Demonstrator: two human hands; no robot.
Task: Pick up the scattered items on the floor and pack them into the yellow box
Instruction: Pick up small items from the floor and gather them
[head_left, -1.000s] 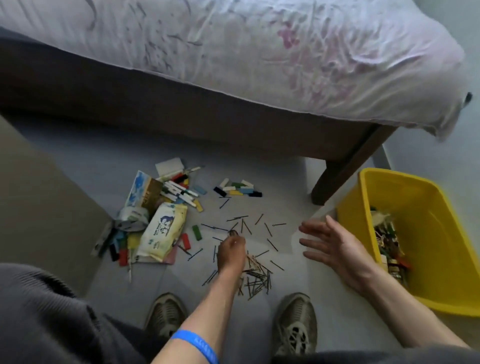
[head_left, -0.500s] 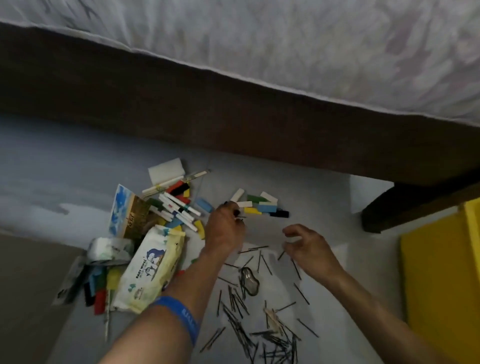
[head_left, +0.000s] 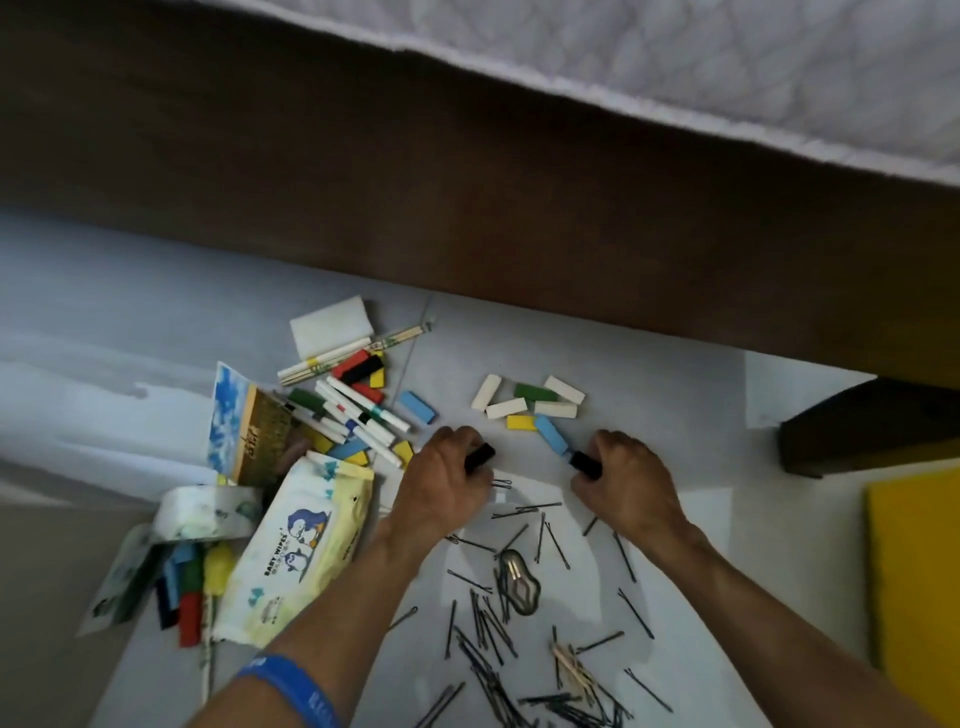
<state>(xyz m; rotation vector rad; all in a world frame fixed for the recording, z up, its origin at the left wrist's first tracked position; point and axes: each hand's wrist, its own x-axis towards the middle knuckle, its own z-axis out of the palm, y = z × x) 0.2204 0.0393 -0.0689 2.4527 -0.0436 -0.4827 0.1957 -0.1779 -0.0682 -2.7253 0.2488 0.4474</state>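
Note:
My left hand (head_left: 441, 483) grips a black block (head_left: 480, 454) on the grey floor. A second black block (head_left: 584, 462) is held by my right hand (head_left: 623, 480), its tip against a light blue block (head_left: 550, 434). Just beyond my hands lies a small cluster of white, green and yellow blocks (head_left: 527, 402). Several black hairpins (head_left: 483, 623) and a metal clip (head_left: 519, 582) are strewn between my forearms. Only a corner of the yellow box (head_left: 914, 571) shows at the right edge.
A pile at left holds a baby wipes pack (head_left: 301, 545), markers (head_left: 358, 413), a picture book (head_left: 249, 426), a white sponge (head_left: 332, 327), chopsticks and coloured blocks. The dark wooden bed frame (head_left: 467, 208) runs across the back, its leg (head_left: 857, 431) at right.
Both hands reached forward from the hairpins to the block cluster and each closed on a black block. The view tilted down and left, so most of the yellow box left the frame.

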